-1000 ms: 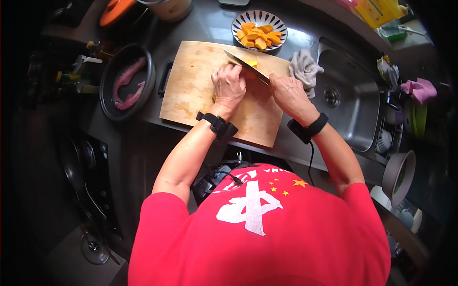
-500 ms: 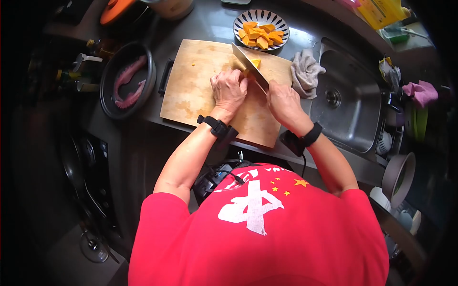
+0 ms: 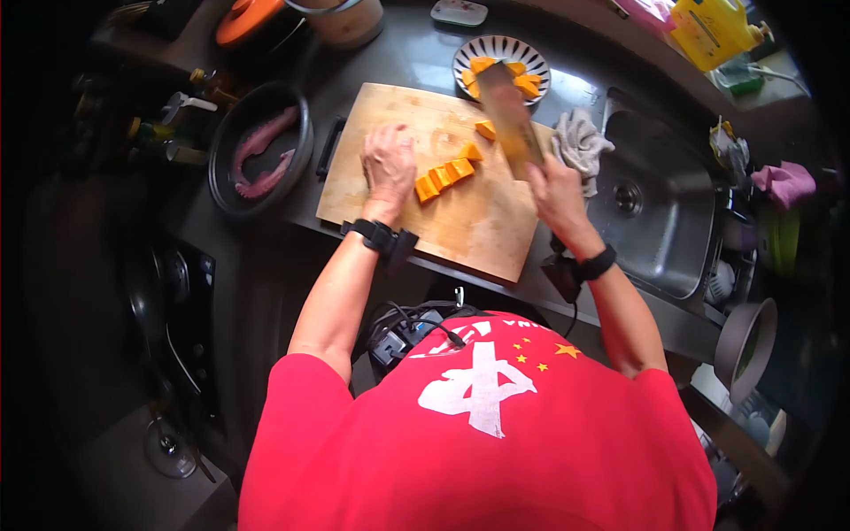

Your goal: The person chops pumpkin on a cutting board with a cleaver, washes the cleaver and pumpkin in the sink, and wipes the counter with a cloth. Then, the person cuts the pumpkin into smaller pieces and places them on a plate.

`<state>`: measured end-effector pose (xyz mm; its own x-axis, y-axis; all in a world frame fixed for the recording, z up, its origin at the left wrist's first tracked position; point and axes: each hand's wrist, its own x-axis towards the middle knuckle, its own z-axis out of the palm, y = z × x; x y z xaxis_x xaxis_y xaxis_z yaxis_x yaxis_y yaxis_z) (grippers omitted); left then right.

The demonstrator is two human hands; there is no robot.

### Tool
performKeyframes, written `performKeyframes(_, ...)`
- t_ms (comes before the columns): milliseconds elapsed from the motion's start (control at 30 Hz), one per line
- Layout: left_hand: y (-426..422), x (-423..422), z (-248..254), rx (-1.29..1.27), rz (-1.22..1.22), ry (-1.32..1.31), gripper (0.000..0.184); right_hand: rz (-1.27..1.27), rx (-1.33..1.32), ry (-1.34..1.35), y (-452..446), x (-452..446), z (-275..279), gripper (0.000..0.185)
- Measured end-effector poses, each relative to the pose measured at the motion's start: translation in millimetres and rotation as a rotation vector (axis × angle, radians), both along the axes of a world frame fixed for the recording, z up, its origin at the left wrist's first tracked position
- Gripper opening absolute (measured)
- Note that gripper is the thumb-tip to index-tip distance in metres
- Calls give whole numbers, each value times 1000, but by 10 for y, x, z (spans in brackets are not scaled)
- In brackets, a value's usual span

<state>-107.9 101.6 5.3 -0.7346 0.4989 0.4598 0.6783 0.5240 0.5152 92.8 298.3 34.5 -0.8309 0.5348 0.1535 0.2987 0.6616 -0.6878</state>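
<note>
On the wooden cutting board (image 3: 478, 234) lies a row of several orange chunks (image 3: 444, 179), with one more piece (image 3: 485, 130) apart from them near the far edge. My left hand (image 3: 389, 161) rests on the board left of the row, fingers apart and holding nothing. The knife (image 3: 512, 119) is in my right hand (image 3: 559, 190), its broad blade raised and slightly blurred. The blade's tip overlaps the view of a striped plate (image 3: 463, 55) of orange pieces (image 3: 528, 85), hiding part of them.
Right of the board are a grey cloth (image 3: 580, 146) and a steel sink (image 3: 660, 203). A dark pan (image 3: 304, 146) with a pink tentacle-like piece (image 3: 264, 133) stands left. A pot (image 3: 350, 25) and a yellow bottle (image 3: 711, 31) are at the back.
My left hand has moved left, away from the orange chunks, which now show in a row. My right hand has lifted the knife and turned its blade toward the plate. The view has shifted slightly.
</note>
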Motion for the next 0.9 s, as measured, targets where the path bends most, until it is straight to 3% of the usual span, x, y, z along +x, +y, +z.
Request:
performKeyframes(67,-233,-374,-200,-34,158,41,25,-26,-95,11,144,59,28,21)
performKeyframes(167,-387,-656,-216,-127,198,-49,30,-70,-306,-26,109,94,229,20)
performKeyframes(267,-294,-708,-153,-123,142,-64,20,-129,-410,-148,18,130,316,21)
performKeyframes(333,-213,-730,-151,-164,98,-89,10,-112,-378,-119,-7,145,122,22)
performKeyframes(533,-168,-661,-33,-358,78,-149,11,-81,-284,-75,-31,163,31,23)
performKeyframes(567,-190,-616,-21,-359,72,-150,11,-92,-357,-83,-30,175,90,23)
performKeyframes(633,-294,-519,-11,-328,-187,-331,9,-116,-434,-92,-57,180,169,23)
performKeyframes(700,-369,-328,28,-251,-306,-271,4,-105,-449,-28,-31,209,177,23)
performKeyframes(833,-362,-29,253,-231,-308,-243,2,-88,-441,-73,32,233,125,19)
performKeyframes(900,-288,118,406,-66,-163,-421,6,8,-686,-38,7,195,221,24)
